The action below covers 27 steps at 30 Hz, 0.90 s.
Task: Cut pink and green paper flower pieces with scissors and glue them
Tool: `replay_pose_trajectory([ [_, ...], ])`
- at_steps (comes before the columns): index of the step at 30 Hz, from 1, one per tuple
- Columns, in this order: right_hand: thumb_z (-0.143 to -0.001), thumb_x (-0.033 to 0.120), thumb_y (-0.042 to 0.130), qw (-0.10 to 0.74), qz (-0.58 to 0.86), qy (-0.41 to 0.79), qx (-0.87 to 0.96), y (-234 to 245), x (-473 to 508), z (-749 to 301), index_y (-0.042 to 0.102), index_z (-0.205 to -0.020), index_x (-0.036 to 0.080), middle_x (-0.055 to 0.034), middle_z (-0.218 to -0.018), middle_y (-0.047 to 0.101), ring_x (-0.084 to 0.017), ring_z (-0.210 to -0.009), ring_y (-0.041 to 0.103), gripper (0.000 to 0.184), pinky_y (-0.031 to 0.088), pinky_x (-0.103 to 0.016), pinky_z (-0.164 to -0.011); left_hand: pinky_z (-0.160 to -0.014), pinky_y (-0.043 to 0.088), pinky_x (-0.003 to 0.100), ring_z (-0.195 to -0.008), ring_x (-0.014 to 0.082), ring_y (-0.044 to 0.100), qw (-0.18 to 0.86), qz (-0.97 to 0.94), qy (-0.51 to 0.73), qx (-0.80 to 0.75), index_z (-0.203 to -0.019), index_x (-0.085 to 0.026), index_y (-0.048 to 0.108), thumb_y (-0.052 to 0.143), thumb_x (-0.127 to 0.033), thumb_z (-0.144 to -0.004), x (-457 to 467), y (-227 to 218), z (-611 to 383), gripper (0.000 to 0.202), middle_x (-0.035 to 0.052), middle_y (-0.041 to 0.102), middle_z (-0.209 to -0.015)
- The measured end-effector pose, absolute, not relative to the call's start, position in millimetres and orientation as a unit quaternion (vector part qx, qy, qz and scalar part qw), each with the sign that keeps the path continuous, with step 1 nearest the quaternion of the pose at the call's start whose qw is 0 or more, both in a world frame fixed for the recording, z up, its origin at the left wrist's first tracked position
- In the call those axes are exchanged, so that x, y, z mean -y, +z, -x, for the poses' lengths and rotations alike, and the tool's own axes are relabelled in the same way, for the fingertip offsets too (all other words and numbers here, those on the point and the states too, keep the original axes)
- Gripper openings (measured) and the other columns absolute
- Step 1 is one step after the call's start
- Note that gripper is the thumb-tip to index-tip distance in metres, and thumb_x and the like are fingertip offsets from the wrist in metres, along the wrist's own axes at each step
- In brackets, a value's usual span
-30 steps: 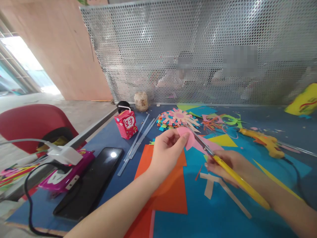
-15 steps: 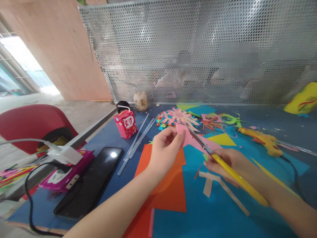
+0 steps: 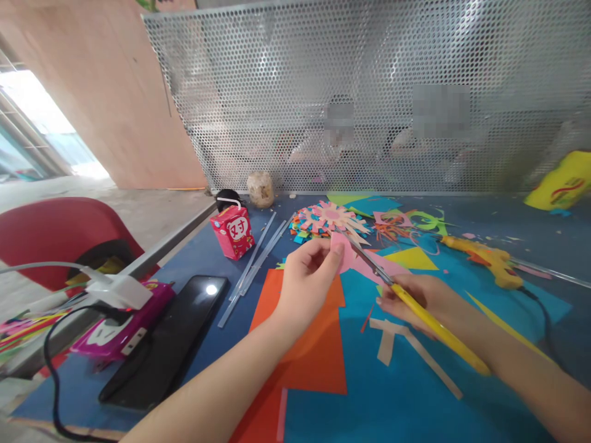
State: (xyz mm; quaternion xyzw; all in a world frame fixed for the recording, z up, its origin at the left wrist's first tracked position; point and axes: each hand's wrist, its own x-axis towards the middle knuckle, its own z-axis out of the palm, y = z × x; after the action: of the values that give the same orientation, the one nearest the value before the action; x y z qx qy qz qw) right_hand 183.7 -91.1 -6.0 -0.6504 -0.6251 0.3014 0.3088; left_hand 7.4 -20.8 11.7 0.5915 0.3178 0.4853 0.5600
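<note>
My left hand (image 3: 307, 277) pinches a piece of pink paper (image 3: 339, 246) between thumb and fingers. In my right hand (image 3: 418, 301) is a pair of scissors (image 3: 429, 323) with yellow handles, its metal blades against the pink paper. More pink paper spreads behind the blades toward my right hand. Orange sheets (image 3: 314, 351) lie under my left hand, and a large blue sheet (image 3: 341, 412) lies under my right. Just beyond the blades sits a pink paper flower (image 3: 333, 213) with fringed petals, among other fringed paper pieces. Beige paper strips (image 3: 434, 363) rest on the blue sheet below the scissors.
To the left are a black phone (image 3: 170, 338), a purple power strip (image 3: 120, 326) with a white plug, glue sticks (image 3: 252, 267) and a red drink carton (image 3: 232, 231). A yellow glue gun (image 3: 484, 258) lies on the right. A perforated metal panel (image 3: 277, 92) stands at the back.
The scissors and my right hand have shifted very slightly to the left. The pink paper stays pinched in my left hand. The camera view has moved a little.
</note>
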Motion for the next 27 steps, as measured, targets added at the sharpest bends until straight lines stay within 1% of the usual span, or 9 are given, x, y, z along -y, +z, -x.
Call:
replay_pose_trajectory([
  [3,-0.082,0.050,0.054,0.277,0.653,0.323,0.627,-4,92,-183,0.040,-0.066,0.022,0.0063,-0.059,0.033,-0.009,-0.049,0.032,0.035,0.026,-0.024,-0.043,-0.057,0.040,0.021,-0.060,0.0088,0.044,0.559,-0.595,0.482,-0.317,-0.069,-0.016,0.057,0.060,-0.041,-0.078,21,12,-7,0.027,-0.0023,0.050,-0.064],
  [7,-0.082,0.050,0.051,0.254,0.670,0.340,0.609,1,93,-182,0.037,-0.065,0.023,0.0104,-0.046,0.027,-0.007,-0.035,0.027,0.035,0.023,-0.023,-0.036,-0.057,0.040,0.021,-0.060,0.0086,0.043,0.557,-0.598,0.482,-0.316,-0.069,-0.016,0.056,0.059,-0.040,-0.079,20,12,-6,0.027,-0.0029,0.048,-0.063],
  [8,-0.082,0.050,0.052,0.252,0.672,0.342,0.606,1,93,-182,0.037,-0.065,0.023,0.0107,-0.045,0.027,-0.007,-0.033,0.028,0.035,0.023,-0.023,-0.035,-0.057,0.039,0.021,-0.060,0.0084,0.043,0.556,-0.598,0.483,-0.317,-0.068,-0.016,0.055,0.058,-0.040,-0.079,20,13,-6,0.027,-0.0031,0.047,-0.062],
  [12,-0.077,0.053,0.053,0.258,0.672,0.338,0.607,-2,92,-182,0.035,-0.062,0.024,0.0097,-0.047,0.030,-0.006,-0.031,0.029,0.038,0.021,-0.023,-0.032,-0.053,0.036,0.020,-0.056,0.0075,0.040,0.550,-0.595,0.491,-0.321,-0.063,-0.016,0.051,0.055,-0.038,-0.081,21,14,-6,0.028,-0.0040,0.044,-0.059],
  [17,-0.076,0.055,0.052,0.281,0.669,0.330,0.604,-5,92,-179,0.031,-0.059,0.024,0.0098,-0.045,0.027,-0.006,-0.030,0.026,0.041,0.018,-0.024,-0.032,-0.049,0.032,0.017,-0.053,0.0063,0.037,0.547,-0.592,0.505,-0.308,-0.061,-0.016,0.047,0.053,-0.035,-0.081,20,13,-7,0.029,-0.0053,0.039,-0.056],
  [23,-0.076,0.053,0.054,0.288,0.660,0.333,0.609,-7,91,-179,0.029,-0.057,0.024,0.0092,-0.046,0.025,-0.006,-0.034,0.025,0.042,0.017,-0.023,-0.034,-0.051,0.035,0.018,-0.055,0.0071,0.041,0.559,-0.583,0.491,-0.326,-0.063,-0.017,0.048,0.053,-0.039,-0.080,20,11,-7,0.028,-0.0042,0.043,-0.059],
  [27,-0.075,0.054,0.054,0.293,0.666,0.331,0.601,-10,89,-182,0.031,-0.056,0.024,0.0093,-0.045,0.025,-0.007,-0.031,0.025,0.042,0.016,-0.024,-0.031,-0.051,0.035,0.020,-0.055,0.0081,0.040,0.552,-0.590,0.487,-0.331,-0.062,-0.017,0.048,0.052,-0.039,-0.079,18,11,-6,0.028,-0.0037,0.042,-0.059],
])
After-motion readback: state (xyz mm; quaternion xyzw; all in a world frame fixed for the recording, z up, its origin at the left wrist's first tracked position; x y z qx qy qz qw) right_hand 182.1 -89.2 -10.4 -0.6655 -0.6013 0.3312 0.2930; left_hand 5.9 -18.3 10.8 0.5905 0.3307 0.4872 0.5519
